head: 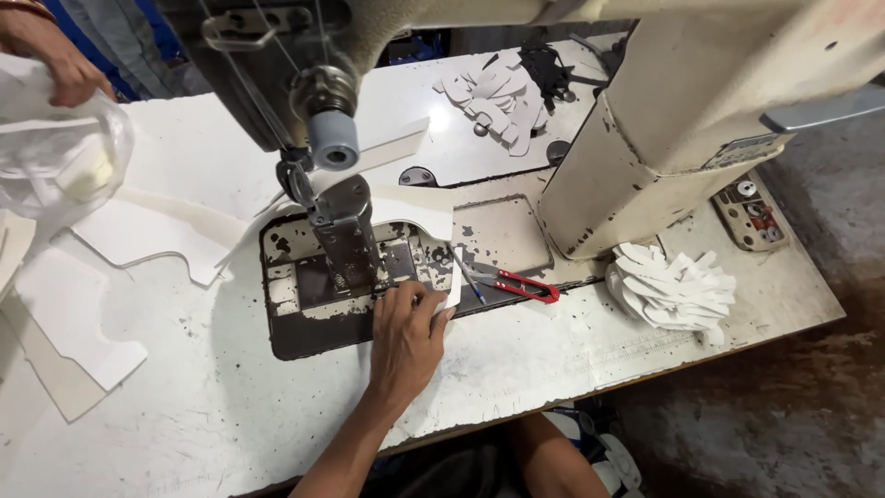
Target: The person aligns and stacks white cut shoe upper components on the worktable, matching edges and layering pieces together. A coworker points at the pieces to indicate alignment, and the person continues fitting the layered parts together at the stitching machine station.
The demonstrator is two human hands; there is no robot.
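tabletop (230, 406): white, scuffed; cut white pieces lie on its left part.
sewing machine (645, 111): head spans the view; presser foot (346, 231) stands over the worn metal bed plate (304, 323).
white piece (419, 212): lies on the bed plate just behind the foot, one edge running under your fingers.
stacks: one fan of cut white pieces (673, 286) right of the machine, another (493, 97) far behind; these look unsewn.
right hand (406, 337): flat, fingers pressing the piece's edge down beside the foot, not closed round anything.
left hand: not in view.
other person's hand (51, 60): top left, holding a clear plastic bag (55, 157).
thread snips (521, 284): red handle, lying free right of your hand.
progress: piece at the needle; I can't make out a seam yet.
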